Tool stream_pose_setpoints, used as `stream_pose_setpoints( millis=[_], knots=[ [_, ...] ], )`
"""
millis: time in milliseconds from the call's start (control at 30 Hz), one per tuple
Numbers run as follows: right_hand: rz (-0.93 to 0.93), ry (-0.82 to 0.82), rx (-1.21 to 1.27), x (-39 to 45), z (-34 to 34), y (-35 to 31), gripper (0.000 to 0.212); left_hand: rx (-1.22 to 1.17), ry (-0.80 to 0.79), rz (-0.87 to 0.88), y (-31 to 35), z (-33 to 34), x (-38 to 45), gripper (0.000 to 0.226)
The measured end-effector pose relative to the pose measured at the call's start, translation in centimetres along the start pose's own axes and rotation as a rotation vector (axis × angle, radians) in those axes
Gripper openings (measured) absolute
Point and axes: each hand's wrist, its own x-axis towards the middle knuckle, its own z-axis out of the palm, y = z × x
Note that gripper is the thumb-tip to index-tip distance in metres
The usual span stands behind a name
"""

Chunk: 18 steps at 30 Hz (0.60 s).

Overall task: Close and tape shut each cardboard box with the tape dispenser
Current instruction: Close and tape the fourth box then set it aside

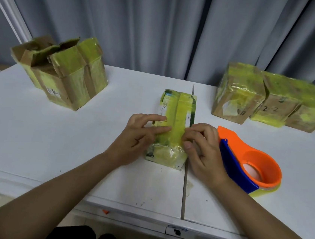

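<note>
Hands on box, dispenser beside

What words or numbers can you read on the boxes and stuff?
"2-2": handwritten on the front of the middle box in the group on the right.
White label on the open box on the left: print too small to read.
Labels on the small box under the hands: too blurred to read.
Sticker on the right group's near box: unreadable.
Tape dispenser: no text visible.
</note>
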Motion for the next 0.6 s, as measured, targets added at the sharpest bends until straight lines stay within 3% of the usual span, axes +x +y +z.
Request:
stream_pose_setpoints(
  millis=[200,400,600],
  knots=[
    [-0.065,-0.064,-0.149,0.3,0.6,0.5,0.04,0.04,0.123,0.013,-0.3,1.7,-0.3,0.031],
    [-0.33,-0.081,-0.222,1.2,0.3,0.8,0.037,0.019,0.146,0.014,-0.4,2.2,-0.3,0.054],
    [-0.305,-0.184,-0.259,1.0,0.0,0.4,0.039,0.051,0.074,0.025,-0.5,1.6,-0.4,0.065]
  ],
)
